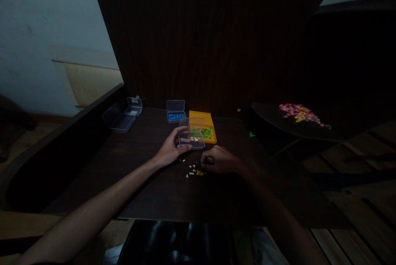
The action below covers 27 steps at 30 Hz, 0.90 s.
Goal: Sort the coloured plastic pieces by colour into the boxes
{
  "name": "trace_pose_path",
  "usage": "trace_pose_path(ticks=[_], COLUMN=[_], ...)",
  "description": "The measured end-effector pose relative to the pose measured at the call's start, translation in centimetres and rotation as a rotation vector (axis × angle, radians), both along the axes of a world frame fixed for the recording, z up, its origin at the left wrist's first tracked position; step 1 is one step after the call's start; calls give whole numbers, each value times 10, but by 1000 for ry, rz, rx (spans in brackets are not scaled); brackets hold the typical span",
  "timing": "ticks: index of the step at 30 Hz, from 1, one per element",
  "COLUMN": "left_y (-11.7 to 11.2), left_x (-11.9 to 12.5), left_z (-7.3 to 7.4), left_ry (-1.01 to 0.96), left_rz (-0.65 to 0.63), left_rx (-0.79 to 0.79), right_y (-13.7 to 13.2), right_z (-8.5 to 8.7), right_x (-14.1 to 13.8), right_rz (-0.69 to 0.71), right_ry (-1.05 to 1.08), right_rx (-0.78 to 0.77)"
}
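Note:
My left hand (173, 145) grips a clear plastic box (199, 145) with its lid raised; a few pale little pieces (194, 139) lie inside. Fingers pinched, my right hand (221, 160) is low over the dark tabletop, just right of the box. Whatever its fingertips hold is too small to make out. Beside them several tiny cream pieces (191, 173) and yellow pieces (199, 172) are scattered on the wood. Directly behind the held box stands an open orange box (213, 136) containing small green pieces (206, 132).
Another clear box (175, 105) with blue pieces (176, 116) sits at the back. Two open clear boxes, one larger (122, 124) and one smaller (134, 103), are by the left side rail (62, 139). A multicoloured heap of small pieces (298, 113) rests on a ledge at right.

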<state>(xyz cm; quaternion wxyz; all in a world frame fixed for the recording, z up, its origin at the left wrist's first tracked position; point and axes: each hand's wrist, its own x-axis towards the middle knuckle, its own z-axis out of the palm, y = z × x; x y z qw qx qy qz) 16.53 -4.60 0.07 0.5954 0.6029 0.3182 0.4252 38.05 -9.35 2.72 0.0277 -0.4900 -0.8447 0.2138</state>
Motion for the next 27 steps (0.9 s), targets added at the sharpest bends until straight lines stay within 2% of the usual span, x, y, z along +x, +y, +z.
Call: trace_pose_path(ticks=[13,18,27], left_y=[0,-1,0], left_x=[1,1,0], left_z=[-1,0,-1], left_ry=[-5,-6,-12], left_rz=[5,1,-2], left_rx=[-11,-11,7], right_y=[3,2,4], right_z=[-3,1,-3], right_x=[2,-1,2], right_rz=[54,47,-3], right_ry=[21,11,3], right_rx=[5,-16,25])
